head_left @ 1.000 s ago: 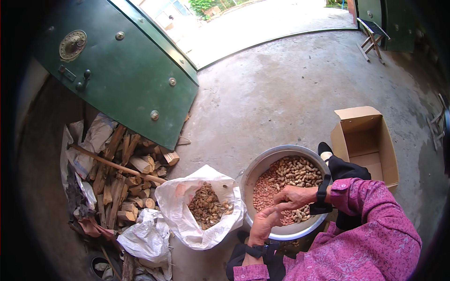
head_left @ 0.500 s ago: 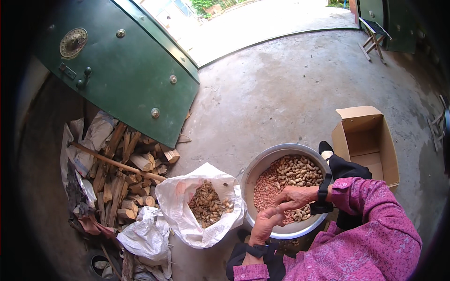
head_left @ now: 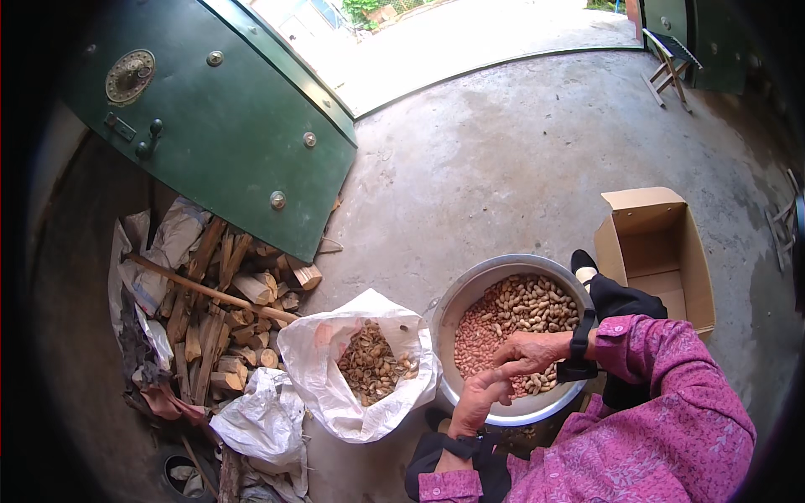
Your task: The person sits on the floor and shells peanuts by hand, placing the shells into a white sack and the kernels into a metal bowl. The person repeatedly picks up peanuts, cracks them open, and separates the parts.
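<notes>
Both hands meet above a wide metal basin (head_left: 449, 306). My left hand (head_left: 478, 397) comes from below with its fingers curled, over the basin's near left rim. From the right reaches my right hand (head_left: 532, 350), its fingers closed and pinched against the left fingertips. Whatever lies between the fingers is hidden. Inside the basin, unshelled peanuts (head_left: 541, 303) fill the far right part, and pinkish shelled kernels (head_left: 475, 342) lie on the left. Just left of the basin stands an opened white sack (head_left: 303, 345) with a heap of broken shells (head_left: 367, 365) in it.
Split firewood (head_left: 214, 335) and a crumpled white sack (head_left: 267, 423) are at the left, below a green metal door (head_left: 226, 126). An open cardboard box (head_left: 658, 251) stands right of the basin. A folding stool (head_left: 669, 67) is at the far right on the concrete floor (head_left: 470, 159).
Hardly anything differs. Both hands stay together over the basin, with only a slight shift of the fingers.
</notes>
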`<state>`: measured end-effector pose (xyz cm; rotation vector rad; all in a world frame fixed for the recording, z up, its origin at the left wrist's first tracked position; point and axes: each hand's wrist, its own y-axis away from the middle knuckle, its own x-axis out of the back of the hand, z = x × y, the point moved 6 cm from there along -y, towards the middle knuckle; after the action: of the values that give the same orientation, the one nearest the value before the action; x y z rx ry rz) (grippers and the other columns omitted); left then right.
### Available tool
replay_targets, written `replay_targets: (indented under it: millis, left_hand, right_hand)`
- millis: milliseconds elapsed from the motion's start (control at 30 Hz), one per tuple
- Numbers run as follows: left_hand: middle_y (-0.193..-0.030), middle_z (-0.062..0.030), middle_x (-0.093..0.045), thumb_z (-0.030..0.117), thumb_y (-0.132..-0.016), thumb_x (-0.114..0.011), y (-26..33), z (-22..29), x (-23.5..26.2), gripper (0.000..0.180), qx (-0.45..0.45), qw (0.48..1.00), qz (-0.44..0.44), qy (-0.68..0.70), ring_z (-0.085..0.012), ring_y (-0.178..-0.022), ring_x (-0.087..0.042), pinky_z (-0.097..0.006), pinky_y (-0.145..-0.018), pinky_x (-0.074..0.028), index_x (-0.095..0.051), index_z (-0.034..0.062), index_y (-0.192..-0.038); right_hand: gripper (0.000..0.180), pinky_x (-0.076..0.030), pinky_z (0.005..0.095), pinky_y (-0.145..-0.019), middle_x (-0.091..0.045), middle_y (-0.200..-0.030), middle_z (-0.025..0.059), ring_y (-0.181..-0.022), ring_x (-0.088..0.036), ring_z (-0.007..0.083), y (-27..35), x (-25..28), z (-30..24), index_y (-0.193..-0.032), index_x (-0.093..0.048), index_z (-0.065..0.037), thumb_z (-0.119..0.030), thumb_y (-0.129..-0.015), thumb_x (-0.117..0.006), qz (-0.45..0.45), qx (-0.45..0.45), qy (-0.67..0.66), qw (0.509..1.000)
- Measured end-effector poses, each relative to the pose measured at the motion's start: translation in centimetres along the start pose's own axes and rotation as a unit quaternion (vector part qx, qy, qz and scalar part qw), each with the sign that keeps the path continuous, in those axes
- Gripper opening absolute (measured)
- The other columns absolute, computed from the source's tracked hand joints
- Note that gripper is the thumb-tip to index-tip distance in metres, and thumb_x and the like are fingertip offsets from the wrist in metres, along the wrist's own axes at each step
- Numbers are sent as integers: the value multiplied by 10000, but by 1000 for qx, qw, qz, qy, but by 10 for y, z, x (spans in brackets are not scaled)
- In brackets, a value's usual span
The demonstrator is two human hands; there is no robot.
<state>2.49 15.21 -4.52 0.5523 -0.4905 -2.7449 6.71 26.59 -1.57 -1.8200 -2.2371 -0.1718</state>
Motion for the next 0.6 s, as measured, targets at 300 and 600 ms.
replay_targets:
  millis: [300, 600]
  left_hand:
    - [-643, -29, -549, 89, -833, -578, 0, 0, -2, 91, 12, 1000, 11, -5, -94, -564, -495, -235, -551, -411, -598, 1, -817]
    - [-625, -31, -539, 31, -797, -544, 2, -4, 2, 116, 6, 1000, 28, 5, -98, -546, -493, -228, -526, -412, -601, -41, -867]
  right_hand:
    - [470, -434, 375, -558, -565, -653, 172, -592, -561, 256, 0, -6, 7, -776, -568, 45, -388, -915, -452, -13, 16, 5, 1000]
    - [456, -416, 370, -532, -542, -607, 156, -549, -515, 233, -2, -11, 8, -758, -566, 55, -345, -930, -427, -18, 41, -31, 999]
